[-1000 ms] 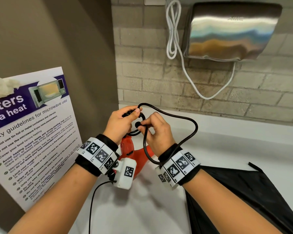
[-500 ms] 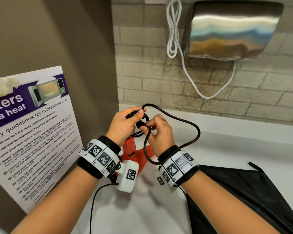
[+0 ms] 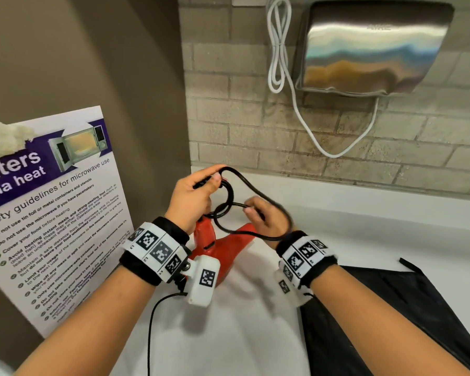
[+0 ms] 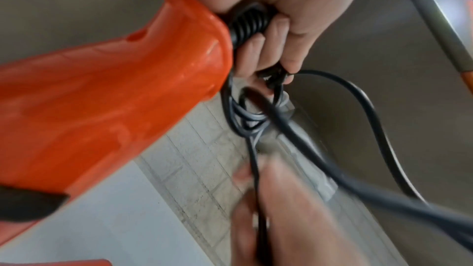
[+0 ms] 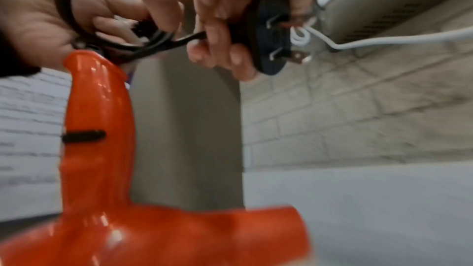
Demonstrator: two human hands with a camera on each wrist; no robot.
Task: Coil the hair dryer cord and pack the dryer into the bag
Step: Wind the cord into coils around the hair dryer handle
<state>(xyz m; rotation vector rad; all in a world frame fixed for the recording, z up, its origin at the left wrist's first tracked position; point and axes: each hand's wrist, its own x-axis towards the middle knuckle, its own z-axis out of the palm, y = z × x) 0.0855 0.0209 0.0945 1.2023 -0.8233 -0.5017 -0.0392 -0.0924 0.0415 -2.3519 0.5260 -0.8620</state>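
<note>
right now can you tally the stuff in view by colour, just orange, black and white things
orange: 1, the hair dryer
black: 2, the dryer cord held by the left hand and right hand, and the bag on the counter
white: 1, the wall cable under the steel hand dryer
total: 4

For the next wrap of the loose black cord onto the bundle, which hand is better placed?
Right. The right hand grips the plug at the cord's free end, so it can lead the loose loop around. The left hand is busy gripping the coiled bundle at the top of the orange dryer's handle.
</note>
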